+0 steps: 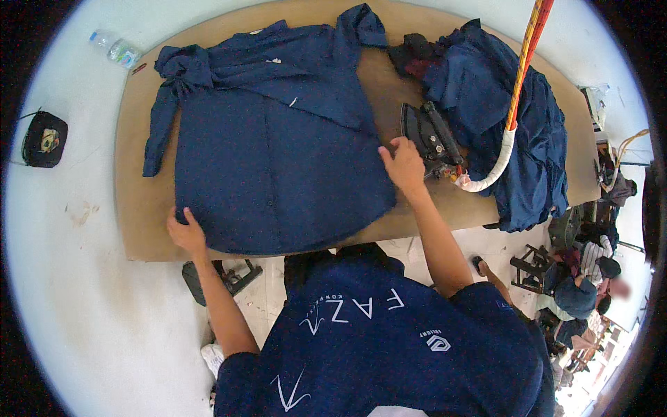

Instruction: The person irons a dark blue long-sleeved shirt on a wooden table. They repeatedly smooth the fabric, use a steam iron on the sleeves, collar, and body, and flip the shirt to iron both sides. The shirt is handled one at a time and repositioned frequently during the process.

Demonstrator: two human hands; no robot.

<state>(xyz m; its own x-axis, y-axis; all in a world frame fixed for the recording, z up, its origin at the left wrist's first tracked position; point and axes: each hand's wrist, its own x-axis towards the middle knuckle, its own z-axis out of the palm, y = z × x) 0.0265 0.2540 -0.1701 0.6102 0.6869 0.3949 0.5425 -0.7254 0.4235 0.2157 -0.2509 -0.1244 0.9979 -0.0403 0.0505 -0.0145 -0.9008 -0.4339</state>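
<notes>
A dark blue long-sleeved shirt (271, 167) lies spread on the table, its hem towards me. Its upper part is creased, with one sleeve bunched up at the left. My left hand (187, 235) is at the lower left corner of the shirt, thumb on the cloth; whether it pinches the edge cannot be told. At the shirt's right edge is my right hand (406, 168), fingers apart and holding nothing. Just beyond it stands a black clothes iron (432, 133), with a white-wrapped cord (503, 161) leading from its near end.
A heap of dark blue garments (500, 109) covers the table's right side. The brown-covered table (148, 219) meets a pale wall. A plastic bottle (117, 50) is beyond the far left corner. Below are stools (534, 268); several people (576, 297) sit at the right.
</notes>
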